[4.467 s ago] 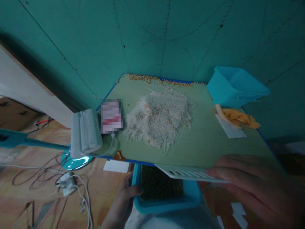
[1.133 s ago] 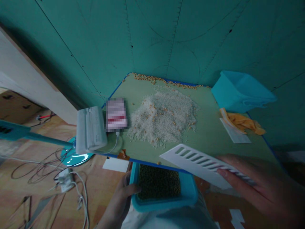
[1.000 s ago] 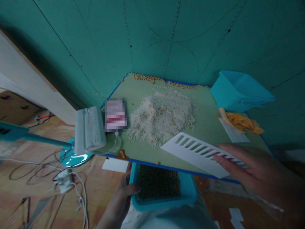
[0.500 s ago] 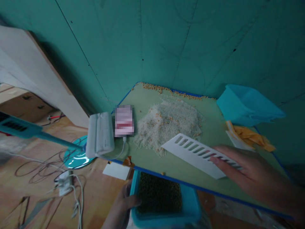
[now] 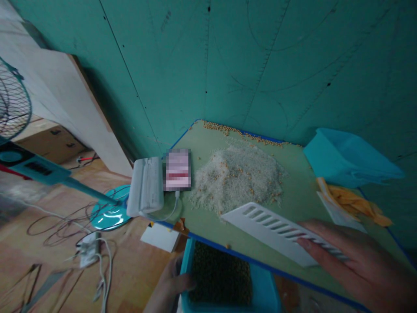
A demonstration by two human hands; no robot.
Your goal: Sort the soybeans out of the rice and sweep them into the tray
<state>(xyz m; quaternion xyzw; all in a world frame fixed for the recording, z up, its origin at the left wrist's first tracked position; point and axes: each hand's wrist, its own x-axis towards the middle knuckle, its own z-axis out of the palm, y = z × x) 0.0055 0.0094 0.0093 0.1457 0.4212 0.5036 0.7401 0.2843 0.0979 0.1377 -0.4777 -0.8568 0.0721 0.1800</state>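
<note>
My right hand (image 5: 358, 267) grips a white slotted plastic scraper (image 5: 276, 230) and holds it low over the green table (image 5: 293, 191), just in front of a heap of white rice mixed with yellow grains (image 5: 237, 178). My left hand (image 5: 169, 287) holds the left rim of a blue tub (image 5: 263, 295) filled with dark green beans (image 5: 221, 280), kept below the table's near edge. A single yellow grain lies at that edge, above the tub.
A row of yellow grains (image 5: 241, 132) lines the table's far edge by the teal wall. A phone (image 5: 177, 169) on a cable and a white pack (image 5: 146, 184) sit at the left corner. An empty blue tub (image 5: 345, 156) and orange wrappers (image 5: 355, 202) lie right. A fan base (image 5: 107, 213) and wires are on the floor.
The scraper rose from the table's near edge and moved forward to the rice heap. My head tilted up and left, bringing the fan into view. My left hand kept hold of the tub.
</note>
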